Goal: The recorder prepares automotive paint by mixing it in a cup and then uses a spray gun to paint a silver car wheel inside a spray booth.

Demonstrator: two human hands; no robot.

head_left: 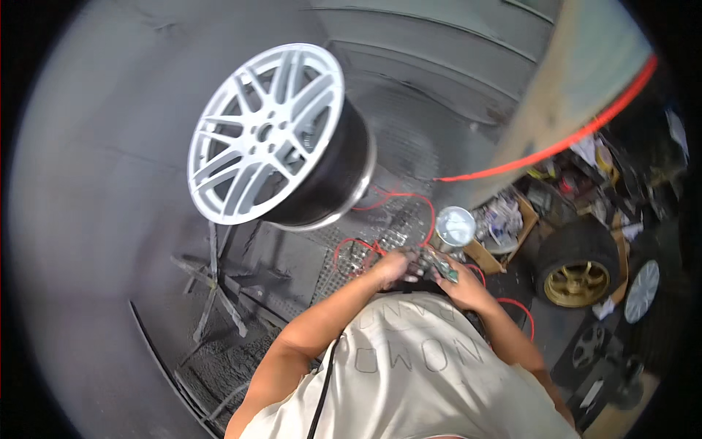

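Fingers (398, 265) of the left hand (389, 268) and of the right hand (461, 284) are both clamped on the spray gun (431, 262), held at centre frame. The silver wheel (267, 132), mounted at upper left, is well apart. The red hose (409, 201) looped below could be snagged; the gun's cup (455, 225) could be tipped by an uneven grip
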